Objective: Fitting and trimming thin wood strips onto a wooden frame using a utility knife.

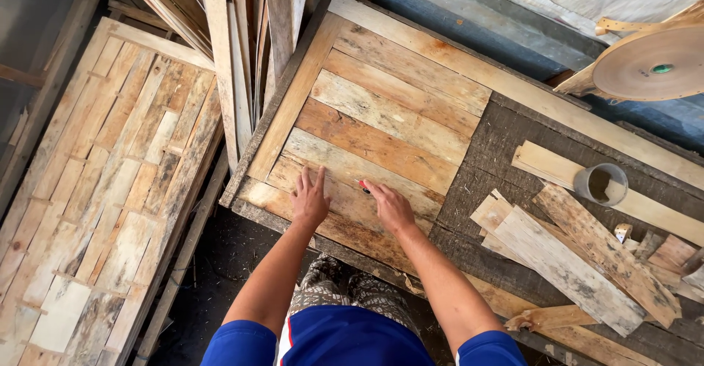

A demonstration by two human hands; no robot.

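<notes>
A panel of diagonal wooden slats (381, 116) lies on the workbench in front of me. My left hand (309, 199) rests flat on a pale slat near the panel's near corner, fingers together and pointing away. Just to its right, my right hand (390, 206) is closed around a small red-tipped tool (363, 185), likely a pencil or marker, whose tip touches the same slat. The two hands are about a hand's width apart.
Loose wood offcuts (572, 263) and a grey cup (601, 183) lie on the bench's right side. A round disc (653, 61) sits at the upper right. Another slatted panel (110, 190) lies on the floor to the left, with long boards (235, 50) leaning nearby.
</notes>
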